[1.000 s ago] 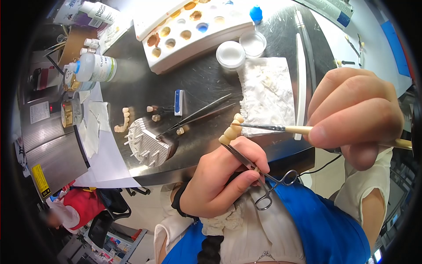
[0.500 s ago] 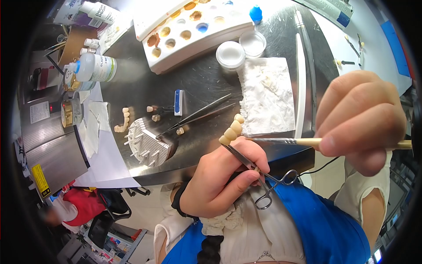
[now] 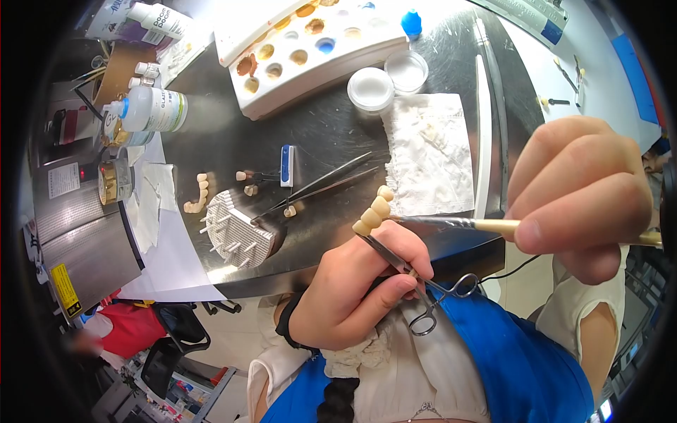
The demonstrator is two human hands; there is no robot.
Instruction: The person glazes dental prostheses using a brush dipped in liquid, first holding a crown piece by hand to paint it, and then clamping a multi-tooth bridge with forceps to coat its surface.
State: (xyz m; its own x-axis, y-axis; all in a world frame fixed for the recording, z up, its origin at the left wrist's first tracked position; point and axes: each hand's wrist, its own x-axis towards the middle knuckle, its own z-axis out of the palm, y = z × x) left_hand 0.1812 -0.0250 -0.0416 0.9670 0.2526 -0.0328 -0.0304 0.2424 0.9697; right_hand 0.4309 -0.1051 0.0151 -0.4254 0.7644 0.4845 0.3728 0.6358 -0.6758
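Observation:
My left hand [image 3: 360,285] is closed on a metal clamp [image 3: 386,254] with ring handles, whose jaws grip a dental bridge [image 3: 374,213] of several cream teeth. Pinched in my right hand [image 3: 582,194] is a thin brush [image 3: 493,225] with a pale handle, pointing left. Its tip lies beside the bridge, near my left fingertips; whether they touch I cannot tell. Behind the bridge lies a folded white tissue [image 3: 430,158]. To the left, tweezers [image 3: 317,187] rest by a honeycomb firing tray [image 3: 236,229] with white pegs.
A white palette [image 3: 310,77] with coloured wells stands at the back, beside two small round jars [image 3: 370,89]. A glaze bottle [image 3: 155,109] is at the left. Another tooth bridge [image 3: 201,194] lies near the tray. A person in red [image 3: 134,328] is at lower left.
The bridge and clamp have shifted very slightly right. My right hand and the brush have moved slightly, with the brush tip now closer to the bridge.

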